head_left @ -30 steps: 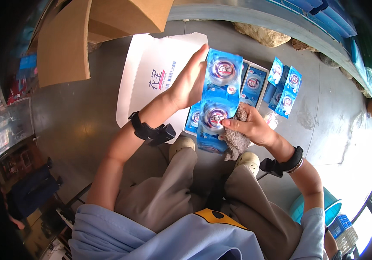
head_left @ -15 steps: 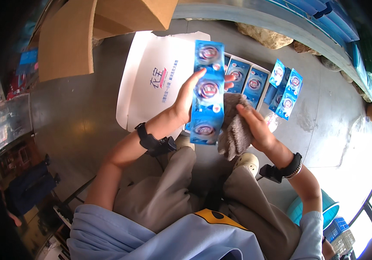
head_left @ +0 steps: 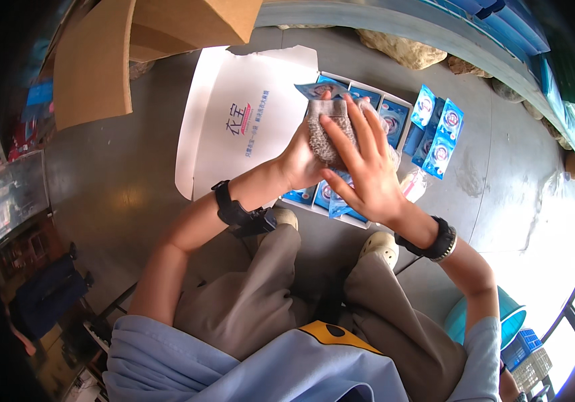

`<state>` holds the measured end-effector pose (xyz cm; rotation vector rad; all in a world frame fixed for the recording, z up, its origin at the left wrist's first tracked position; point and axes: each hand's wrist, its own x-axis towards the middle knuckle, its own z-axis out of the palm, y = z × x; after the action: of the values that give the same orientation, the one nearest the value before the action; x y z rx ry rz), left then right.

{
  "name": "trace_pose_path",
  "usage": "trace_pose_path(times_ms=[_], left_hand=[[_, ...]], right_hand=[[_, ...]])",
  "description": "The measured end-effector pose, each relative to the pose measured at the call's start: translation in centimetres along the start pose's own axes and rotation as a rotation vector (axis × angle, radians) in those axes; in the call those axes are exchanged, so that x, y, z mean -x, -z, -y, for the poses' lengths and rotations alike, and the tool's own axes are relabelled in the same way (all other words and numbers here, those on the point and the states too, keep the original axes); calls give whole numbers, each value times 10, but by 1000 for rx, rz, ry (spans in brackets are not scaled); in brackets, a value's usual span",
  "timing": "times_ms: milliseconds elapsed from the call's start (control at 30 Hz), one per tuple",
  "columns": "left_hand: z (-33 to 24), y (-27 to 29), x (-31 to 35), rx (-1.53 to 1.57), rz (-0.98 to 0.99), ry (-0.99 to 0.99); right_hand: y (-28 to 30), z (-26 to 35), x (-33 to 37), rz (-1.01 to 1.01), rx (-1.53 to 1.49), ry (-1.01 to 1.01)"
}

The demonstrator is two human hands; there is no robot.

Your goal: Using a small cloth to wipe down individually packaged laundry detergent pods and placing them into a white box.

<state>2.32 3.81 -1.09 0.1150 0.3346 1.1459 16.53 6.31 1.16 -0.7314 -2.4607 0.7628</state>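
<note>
Grey floor [head_left: 120, 174] under open white box [head_left: 210, 161]; loose packets [head_left: 450, 122] right of it; rag [head_left: 328, 137], beside packet strip [head_left: 309, 89] half a second ago, now between both hands above box; right hand [head_left: 371, 177] lies over rag, fingers spread; left hand [head_left: 299, 159] cups from left, whether pinching strip I cannot tell; strip mostly hidden, blue end poking out above; rag, I judge, now takes contact with strip.

Forearms [head_left: 200, 228] converge forward, hands [head_left: 374, 184] close together, right fingers [head_left: 341, 143] spread.
</note>
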Motion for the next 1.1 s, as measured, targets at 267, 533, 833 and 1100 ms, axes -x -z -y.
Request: trace_pose_path(times_ms=[267,533,833,1100], left_hand=[[-23,-10,-7,-40,-259,73],[-17,-9,-5,-61,-237,164],[1,-6,-15,-9,-227,189],[-28,-15,-23,-140,-113,156]], right_hand=[[-7,-14,-4,-48,62,-4],[-11,-3,32,34,153,59],[-6,-30,4,-160,-92,-199],[-11,5,22,-40,129,31]])
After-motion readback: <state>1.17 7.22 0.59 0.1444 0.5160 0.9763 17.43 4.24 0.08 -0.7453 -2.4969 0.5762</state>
